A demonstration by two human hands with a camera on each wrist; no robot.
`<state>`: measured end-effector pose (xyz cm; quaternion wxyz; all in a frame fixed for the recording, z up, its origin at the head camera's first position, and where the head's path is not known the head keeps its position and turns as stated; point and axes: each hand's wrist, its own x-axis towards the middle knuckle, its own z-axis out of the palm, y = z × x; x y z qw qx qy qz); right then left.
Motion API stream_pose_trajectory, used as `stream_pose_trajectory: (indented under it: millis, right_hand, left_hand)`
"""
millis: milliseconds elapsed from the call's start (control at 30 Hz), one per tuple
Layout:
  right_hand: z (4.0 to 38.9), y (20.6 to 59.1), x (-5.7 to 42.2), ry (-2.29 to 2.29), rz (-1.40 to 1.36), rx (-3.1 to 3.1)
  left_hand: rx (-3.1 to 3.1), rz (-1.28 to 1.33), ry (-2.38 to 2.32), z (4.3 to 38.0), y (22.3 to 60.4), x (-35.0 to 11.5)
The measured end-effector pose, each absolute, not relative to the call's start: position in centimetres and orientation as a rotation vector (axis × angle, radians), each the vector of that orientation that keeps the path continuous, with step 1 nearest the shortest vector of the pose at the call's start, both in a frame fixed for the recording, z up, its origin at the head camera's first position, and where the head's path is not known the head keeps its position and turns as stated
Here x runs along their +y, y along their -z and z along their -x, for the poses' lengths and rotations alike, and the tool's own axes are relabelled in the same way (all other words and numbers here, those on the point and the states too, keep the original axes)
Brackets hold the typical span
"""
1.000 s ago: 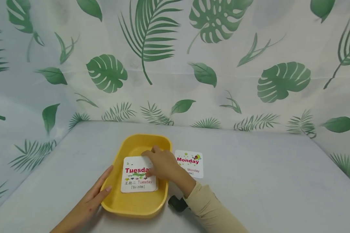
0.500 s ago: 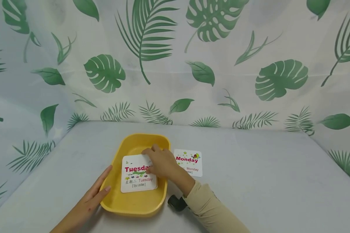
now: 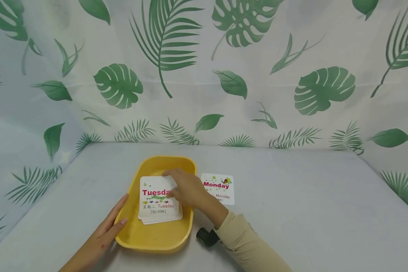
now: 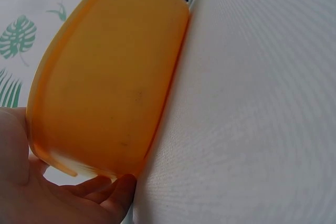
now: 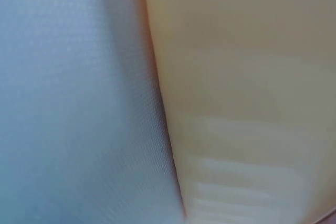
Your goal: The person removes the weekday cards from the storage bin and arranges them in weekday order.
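A yellow plastic tray [image 3: 156, 248] stands in front of me on the table. My left hand [image 3: 103, 231] grips its left side, thumb over the rim. In the left wrist view the fingers [image 4: 123, 190] curl along the tray's outer wall [image 4: 110, 77]. My right hand [image 3: 188, 189] reaches inside and pinches a white "Tuesday" flashcard [image 3: 156, 209] by its right edge. Beneath that flashcard, more white cards [image 3: 161, 221] lie stacked, mostly hidden. The right wrist view holds only the tray's wall [image 5: 247, 87] close up and the table.
A "Monday" flashcard [image 3: 226, 191] lies on the table right of the tray, partly behind my right wrist. A small black device [image 3: 207, 237] sits below my right sleeve [image 3: 248, 241]. Leaf-printed cloth [image 3: 183, 105] closes off the back and sides.
The "Tuesday" flashcard has shifted up and slightly left in my right hand, uncovering edges of the cards below. My left hand keeps its hold on the tray; the head view has drifted slightly.
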<state>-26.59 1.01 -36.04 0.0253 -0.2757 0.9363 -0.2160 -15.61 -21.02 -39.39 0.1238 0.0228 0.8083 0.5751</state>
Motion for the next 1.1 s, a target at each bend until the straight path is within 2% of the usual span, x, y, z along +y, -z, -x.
stream_pose_trajectory:
  millis: [300, 633, 1100]
  right_hand:
    - [27.0, 36.4, 2.0, 0.975, 0.893, 2.782]
    - [27.0, 35.8, 4.1, 1.433, 0.755, 2.526]
    - [27.4, 35.2, 14.3, 1.613, 0.388, 2.483]
  left_hand:
    - [2.323, -0.011, -1.685, 15.9, 39.8, -20.8]
    - [2.316, 0.029, -1.635, 15.9, 40.0, -20.6]
    - [2.265, 0.056, -1.653, 15.9, 39.2, -20.8]
